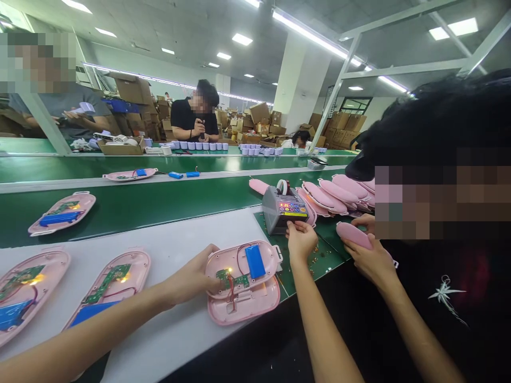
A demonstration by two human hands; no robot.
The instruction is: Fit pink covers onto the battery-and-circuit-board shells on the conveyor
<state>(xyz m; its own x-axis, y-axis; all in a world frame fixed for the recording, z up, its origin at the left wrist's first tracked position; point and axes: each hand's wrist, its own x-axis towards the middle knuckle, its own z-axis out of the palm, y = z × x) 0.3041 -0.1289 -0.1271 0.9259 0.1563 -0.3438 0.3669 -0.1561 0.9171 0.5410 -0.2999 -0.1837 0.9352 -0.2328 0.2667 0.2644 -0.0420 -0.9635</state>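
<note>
My left hand (195,272) grips the left end of an oval pink plastic shell (261,282), thumb inside it. A green circuit board (241,280) with a lit orange light, red wires and a blue battery pack (255,261) sit in this shell. Under it, partly covered, lies a second pink shell half (255,307). My right hand (301,242) is at the front of a grey tape dispenser (275,213) with a lit display, thumb and fingers pinched together. Whatever is between those fingertips is too small to make out.
More pink shells with boards and batteries (109,282) lie on the white sheet (171,266) at left. Closed pink shells (335,194) are piled behind the dispenser. Close on my right, a co-worker's hands (369,255) hold a pink shell (354,235). Other people work across the green bench (191,205).
</note>
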